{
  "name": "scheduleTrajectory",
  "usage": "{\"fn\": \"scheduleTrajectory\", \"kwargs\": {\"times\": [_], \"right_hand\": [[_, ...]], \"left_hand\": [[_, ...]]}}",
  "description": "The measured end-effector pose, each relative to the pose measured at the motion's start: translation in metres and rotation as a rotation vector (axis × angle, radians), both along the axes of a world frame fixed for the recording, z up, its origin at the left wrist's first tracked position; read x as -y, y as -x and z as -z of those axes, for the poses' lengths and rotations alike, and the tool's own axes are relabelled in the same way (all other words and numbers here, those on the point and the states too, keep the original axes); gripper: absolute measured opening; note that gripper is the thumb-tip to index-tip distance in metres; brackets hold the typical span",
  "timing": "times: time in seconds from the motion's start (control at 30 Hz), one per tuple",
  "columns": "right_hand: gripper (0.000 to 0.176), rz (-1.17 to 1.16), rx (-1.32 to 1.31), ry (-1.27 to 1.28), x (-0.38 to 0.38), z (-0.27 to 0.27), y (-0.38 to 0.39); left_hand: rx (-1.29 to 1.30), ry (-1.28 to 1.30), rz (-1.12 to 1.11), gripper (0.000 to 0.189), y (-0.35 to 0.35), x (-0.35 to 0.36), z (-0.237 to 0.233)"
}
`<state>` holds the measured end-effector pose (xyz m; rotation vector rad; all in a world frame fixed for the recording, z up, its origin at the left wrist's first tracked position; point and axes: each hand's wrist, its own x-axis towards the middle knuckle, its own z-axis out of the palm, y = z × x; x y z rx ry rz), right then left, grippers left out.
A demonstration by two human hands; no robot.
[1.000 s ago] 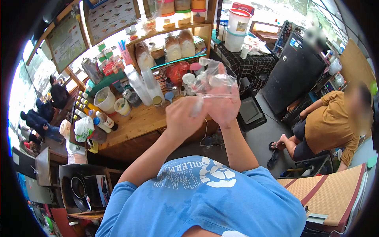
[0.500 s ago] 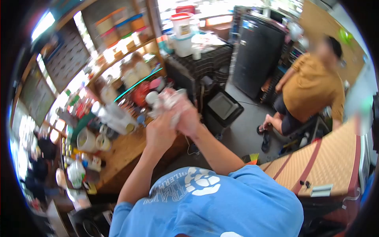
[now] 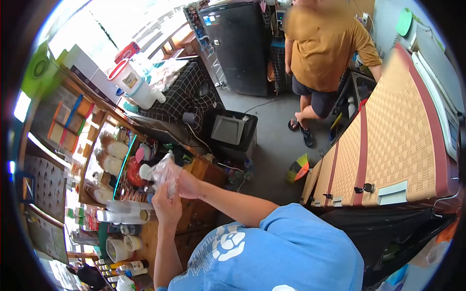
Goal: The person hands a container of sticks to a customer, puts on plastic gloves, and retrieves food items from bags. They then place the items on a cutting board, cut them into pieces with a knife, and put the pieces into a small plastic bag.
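Observation:
A crumpled clear plastic bag [image 3: 165, 168] is held between both hands, in front of the crowded wooden counter. My left hand [image 3: 167, 202] grips its lower part with curled fingers. Close against it, my right hand [image 3: 188, 185] closes round the bag's other side. Whether anything lies inside the bag is too small to tell. Just beyond the bag is a white round lid [image 3: 145, 171], with a red plastic bag [image 3: 135, 170] behind it.
A person in a brown shirt [image 3: 320, 48] stands by the black fridge [image 3: 238, 48]. A black bin [image 3: 228, 130] stands beside the checkered table [image 3: 177, 94]. Woven-front cabinets [image 3: 398, 131] line the right, and a broom head [image 3: 298, 168] rests on the floor.
The view has turned right, so the counter and my hands sit further left and lower in the frame. Both hands still hold the plastic bag.

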<state>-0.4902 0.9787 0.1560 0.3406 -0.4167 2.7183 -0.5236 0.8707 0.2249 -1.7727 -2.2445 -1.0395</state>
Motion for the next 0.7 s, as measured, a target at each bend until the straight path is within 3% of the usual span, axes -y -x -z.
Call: {"fn": "scheduleTrajectory", "kwargs": {"times": [0.03, 0.07, 0.17, 0.27, 0.4, 0.47, 0.53, 0.63, 0.7], "right_hand": [[0.058, -0.005, -0.056, -0.051, -0.008, 0.006, -0.003], [0.058, -0.007, -0.054, -0.048, -0.014, 0.003, -0.005], [0.081, 0.125, 0.028, -0.016, -0.020, -0.008, -0.011], [0.080, 0.151, 0.059, -0.005, -0.023, -0.008, -0.009], [0.058, 0.166, -0.003, 0.023, -0.032, -0.026, -0.007], [0.054, 0.212, -0.074, -0.033, -0.039, -0.028, 0.003], [0.059, 0.183, -0.090, -0.011, -0.042, -0.032, 0.008], [0.077, 0.081, -0.231, -0.066, -0.039, -0.041, 0.011], [0.085, 0.025, -0.191, -0.112, -0.027, -0.056, 0.011]], "left_hand": [[0.001, 0.009, 0.001, 0.013, -0.003, -0.003, 0.000], [-0.028, 0.023, 0.032, 0.014, -0.005, -0.009, 0.000], [-0.047, 0.058, 0.059, 0.015, -0.008, -0.016, 0.000], [-0.039, 0.058, 0.083, 0.018, -0.007, -0.022, 0.003], [-0.098, 0.018, 0.139, 0.030, -0.005, -0.025, -0.003], [-0.083, 0.002, 0.134, 0.024, -0.006, -0.026, -0.014], [-0.092, -0.012, 0.122, 0.032, -0.005, -0.025, -0.022], [-0.074, 0.006, 0.089, 0.027, -0.003, -0.015, -0.032], [-0.093, 0.004, 0.028, 0.027, 0.002, -0.006, -0.033]]}}
